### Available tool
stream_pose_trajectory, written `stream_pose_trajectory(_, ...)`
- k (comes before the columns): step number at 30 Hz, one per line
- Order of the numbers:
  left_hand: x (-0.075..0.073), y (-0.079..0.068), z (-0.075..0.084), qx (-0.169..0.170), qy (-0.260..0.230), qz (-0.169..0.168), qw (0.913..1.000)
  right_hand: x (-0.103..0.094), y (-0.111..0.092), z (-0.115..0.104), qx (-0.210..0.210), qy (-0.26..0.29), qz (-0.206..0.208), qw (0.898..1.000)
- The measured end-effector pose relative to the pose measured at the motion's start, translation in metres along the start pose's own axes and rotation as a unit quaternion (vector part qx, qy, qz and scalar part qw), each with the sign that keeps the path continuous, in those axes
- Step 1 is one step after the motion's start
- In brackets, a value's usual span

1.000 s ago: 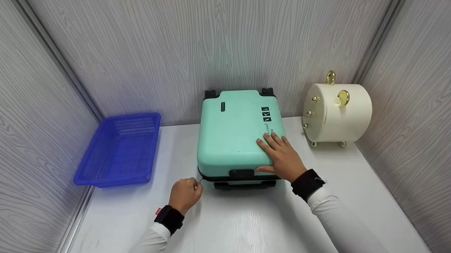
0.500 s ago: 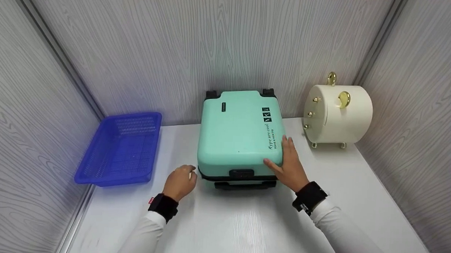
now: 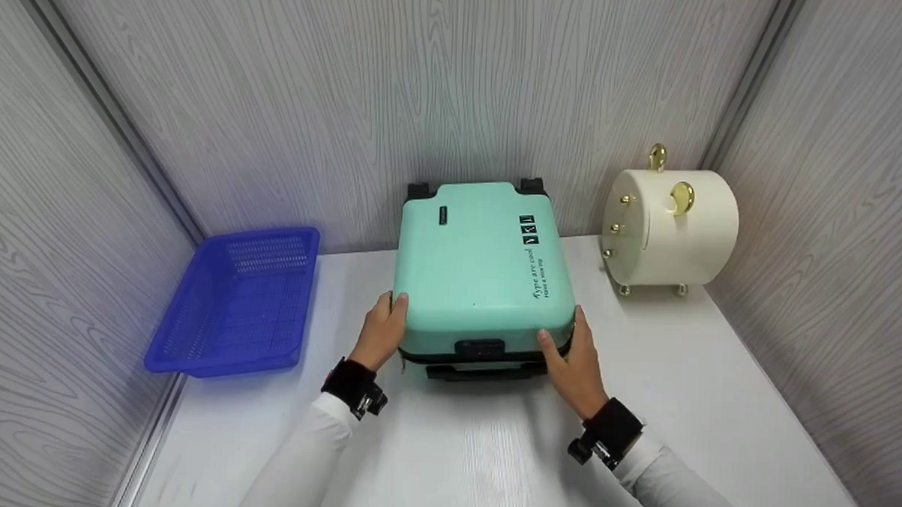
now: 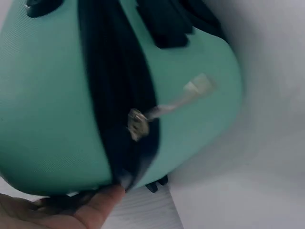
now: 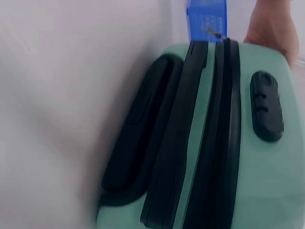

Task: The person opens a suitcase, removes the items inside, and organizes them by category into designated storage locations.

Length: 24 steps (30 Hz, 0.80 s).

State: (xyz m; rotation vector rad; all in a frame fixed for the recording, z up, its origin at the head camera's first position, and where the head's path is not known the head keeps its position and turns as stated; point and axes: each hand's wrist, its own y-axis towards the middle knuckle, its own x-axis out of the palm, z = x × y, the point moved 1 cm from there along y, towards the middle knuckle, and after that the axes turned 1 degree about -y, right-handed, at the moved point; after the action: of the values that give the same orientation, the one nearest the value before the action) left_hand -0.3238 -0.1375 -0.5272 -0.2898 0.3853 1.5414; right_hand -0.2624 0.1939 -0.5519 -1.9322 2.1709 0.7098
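Note:
A mint-green hard-shell suitcase [image 3: 473, 262] lies flat, its wheels toward the back wall and its handle end toward me. At its near left corner my left hand [image 3: 381, 332] grips the shell, thumb on top and fingers down the side. My right hand [image 3: 578, 370] holds the near right corner, thumb on the front face and fingers along the side. In the left wrist view, a metal zip slider [image 4: 138, 125] sits on the black zip band, its blurred pull tab [image 4: 198, 87] hanging off. A black combination lock [image 5: 267, 107] shows in the right wrist view. The right hand is out of that view.
A blue plastic basket [image 3: 302, 338] stands to the left on the white table [image 3: 459, 449]. At the back right is a cream drum-shaped box [image 3: 692, 232] with gold knobs and feet. Grey wood-grain panels [image 3: 336, 92] wall in the table at the back and sides.
My left hand has let go of the zip pull and moved up onto the left corner. From the lid's top, my right hand has slid to the right corner. The suitcase stays in place.

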Motion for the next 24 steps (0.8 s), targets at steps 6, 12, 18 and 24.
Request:
stream_pose_trajectory(6, 0.004, -0.003, 0.007, 0.001, 0.017, 0.02, 0.9997, 0.005, -0.006, -0.005, 0.012, -0.018, 0.006, 1.0)
stream_pose_trajectory(12, 0.007, -0.006, 0.006, 0.003, 0.03, 0.044, 0.9986, -0.001, -0.004, -0.006, 0.023, -0.028, 0.013, 0.999)
stream_pose_trajectory(18, 0.013, -0.018, 0.006, -0.007, 0.026, 0.061, 0.9978, -0.01, 0.0, -0.001, 0.027, -0.044, 0.014, 0.999)
stream_pose_trajectory(24, 0.025, -0.034, 0.01, 0.001, 0.031, 0.064, 0.9975, -0.021, 0.007, 0.004, 0.027, -0.064, 0.019, 0.997)
